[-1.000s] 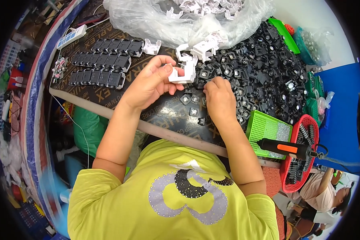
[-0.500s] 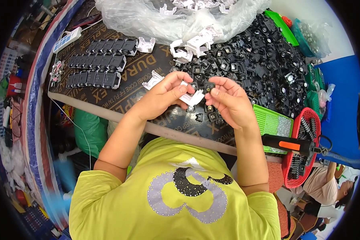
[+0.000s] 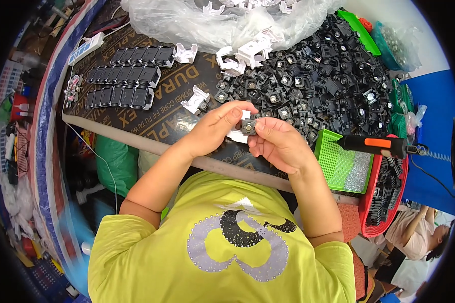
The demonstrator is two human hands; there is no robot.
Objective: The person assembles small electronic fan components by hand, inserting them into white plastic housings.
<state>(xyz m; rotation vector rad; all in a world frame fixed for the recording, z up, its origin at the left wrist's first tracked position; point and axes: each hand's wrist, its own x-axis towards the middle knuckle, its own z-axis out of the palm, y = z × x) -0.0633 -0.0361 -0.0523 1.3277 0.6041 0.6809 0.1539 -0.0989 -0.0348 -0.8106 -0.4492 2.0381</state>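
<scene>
My left hand (image 3: 213,132) is closed on a white plastic bracket (image 3: 237,137), partly hidden by its fingers. My right hand (image 3: 284,144) pinches a small square black part (image 3: 248,127) with a round metallic centre, held up against the bracket. How far the part sits inside the bracket cannot be made out. Just beyond the left hand, another white bracket (image 3: 196,101) lies on the dark board with a black piece at its side. Past both hands spreads a big heap of black parts (image 3: 308,76).
Rows of black assemblies (image 3: 121,97) lie at left. A clear plastic bag (image 3: 187,30) of white brackets is at the back. At right are a green basket (image 3: 324,154) with small metal pieces, a red basket (image 3: 365,214) and a hanging black-and-orange power screwdriver (image 3: 371,145).
My hands have come together, bringing the black part from beside the bracket up against it. The screwdriver has swung farther away, uncovering more of the green basket.
</scene>
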